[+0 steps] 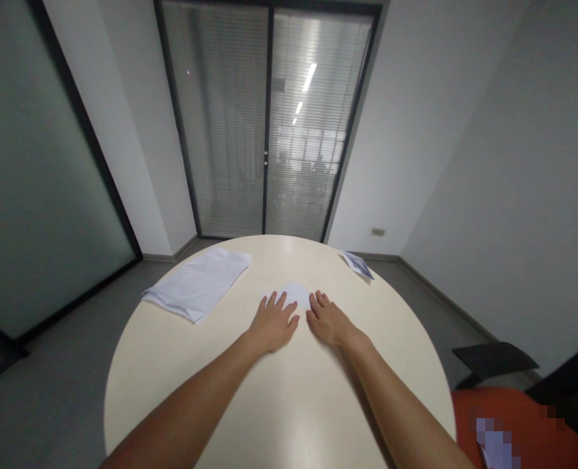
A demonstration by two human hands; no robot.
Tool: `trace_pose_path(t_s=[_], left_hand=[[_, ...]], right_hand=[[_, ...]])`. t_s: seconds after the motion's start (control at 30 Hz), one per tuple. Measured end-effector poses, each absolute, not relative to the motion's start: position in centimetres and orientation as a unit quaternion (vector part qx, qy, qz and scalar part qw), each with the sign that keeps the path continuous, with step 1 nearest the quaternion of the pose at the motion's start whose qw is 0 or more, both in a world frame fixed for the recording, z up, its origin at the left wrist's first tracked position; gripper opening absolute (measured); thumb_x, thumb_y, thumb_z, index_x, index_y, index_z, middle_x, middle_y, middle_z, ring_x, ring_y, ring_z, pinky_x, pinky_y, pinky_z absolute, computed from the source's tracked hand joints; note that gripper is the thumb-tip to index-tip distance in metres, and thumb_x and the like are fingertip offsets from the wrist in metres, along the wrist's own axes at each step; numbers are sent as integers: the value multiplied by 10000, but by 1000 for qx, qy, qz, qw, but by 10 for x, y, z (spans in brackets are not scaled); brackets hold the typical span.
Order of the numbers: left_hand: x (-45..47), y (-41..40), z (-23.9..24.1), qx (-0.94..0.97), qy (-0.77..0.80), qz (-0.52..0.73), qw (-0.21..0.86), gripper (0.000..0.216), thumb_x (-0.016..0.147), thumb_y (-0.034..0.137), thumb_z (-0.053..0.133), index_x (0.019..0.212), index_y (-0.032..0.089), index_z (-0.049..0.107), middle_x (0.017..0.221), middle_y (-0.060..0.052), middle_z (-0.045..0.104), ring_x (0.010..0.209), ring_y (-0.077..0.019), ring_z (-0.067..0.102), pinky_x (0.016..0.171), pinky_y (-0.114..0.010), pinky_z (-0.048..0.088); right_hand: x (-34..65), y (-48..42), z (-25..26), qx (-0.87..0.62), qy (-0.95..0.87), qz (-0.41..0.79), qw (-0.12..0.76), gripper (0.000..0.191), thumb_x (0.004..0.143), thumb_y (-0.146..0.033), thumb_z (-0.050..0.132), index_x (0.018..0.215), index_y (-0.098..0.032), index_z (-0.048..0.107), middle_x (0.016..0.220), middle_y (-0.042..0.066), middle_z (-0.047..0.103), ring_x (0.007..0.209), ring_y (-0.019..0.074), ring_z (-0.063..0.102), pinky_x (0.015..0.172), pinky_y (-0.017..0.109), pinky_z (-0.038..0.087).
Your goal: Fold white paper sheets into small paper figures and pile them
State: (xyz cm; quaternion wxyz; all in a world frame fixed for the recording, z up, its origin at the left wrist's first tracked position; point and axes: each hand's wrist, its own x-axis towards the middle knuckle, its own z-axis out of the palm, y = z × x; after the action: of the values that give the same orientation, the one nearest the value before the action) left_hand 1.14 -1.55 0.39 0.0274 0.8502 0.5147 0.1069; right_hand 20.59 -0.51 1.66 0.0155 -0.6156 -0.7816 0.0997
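Note:
A small piece of white paper (pixel 293 292), apparently folded, lies flat near the middle of the round table (pixel 289 391). My left hand (pixel 273 324) rests palm down with fingers spread, its fingertips over the paper's left and near edges. On the other side, my right hand (pixel 329 320) is stretched out flat, fingertips at the paper's right edge. Both hands partly hide the paper, so its full outline does not show. Neither hand grips anything.
Creased white sheets (pixel 198 283) lie at the table's left edge. A folded paper (pixel 357 266) sits by the far right rim. An orange chair (pixel 494 404) with a black armrest (pixel 496 358) stands at the lower right. Glass doors (pixel 269 124) with blinds are beyond.

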Motion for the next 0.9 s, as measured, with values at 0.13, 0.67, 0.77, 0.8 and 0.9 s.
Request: trace_pose_path(t_s=[0.13, 0.67, 0.77, 0.8, 0.9], left_hand=[[9, -13, 3, 841, 529, 114, 5, 528, 1025, 487, 287, 1443, 243, 499, 1577, -116, 401, 1459, -363, 334, 1163, -567, 270], [5, -4, -2, 824, 548, 142, -9, 518, 987, 414, 401, 1410, 138, 517, 1494, -165, 489, 1381, -295, 427, 1149, -445, 323], [4, -3, -1, 834, 533, 143, -4, 510, 983, 400, 407, 1418, 160, 524, 1500, -152, 489, 1386, -287, 428, 1157, -449, 317], [4, -3, -1, 837, 528, 141, -2, 507, 981, 392, 409, 1421, 167, 524, 1505, -146, 486, 1390, -285, 427, 1161, -454, 313], [3, -3, 0, 844, 519, 134, 13, 505, 971, 361, 413, 1436, 193, 513, 1535, -122, 459, 1416, -281, 402, 1171, -483, 302]], right_hand=[[206, -8, 24, -601, -791, 106, 36, 591, 1017, -363, 289, 1542, -96, 344, 1623, 199, 263, 1515, 315, 205, 1175, 510, 233], [203, -8, 42, -522, -830, 164, 106, 443, 1005, -415, 386, 1042, -201, 773, 1119, 88, 762, 1058, 247, 684, 930, 312, 463], [209, -3, 35, -519, -828, 162, 135, 443, 1006, -375, 365, 1134, -193, 748, 1198, 78, 735, 1083, 230, 670, 951, 307, 461], [211, 0, 32, -520, -829, 146, 147, 435, 998, -362, 377, 1197, -188, 724, 1281, 83, 696, 1158, 228, 638, 998, 308, 441], [217, 6, 22, -535, -824, 99, 156, 464, 972, -344, 431, 1336, -145, 640, 1449, 119, 564, 1341, 234, 511, 1118, 323, 352]])
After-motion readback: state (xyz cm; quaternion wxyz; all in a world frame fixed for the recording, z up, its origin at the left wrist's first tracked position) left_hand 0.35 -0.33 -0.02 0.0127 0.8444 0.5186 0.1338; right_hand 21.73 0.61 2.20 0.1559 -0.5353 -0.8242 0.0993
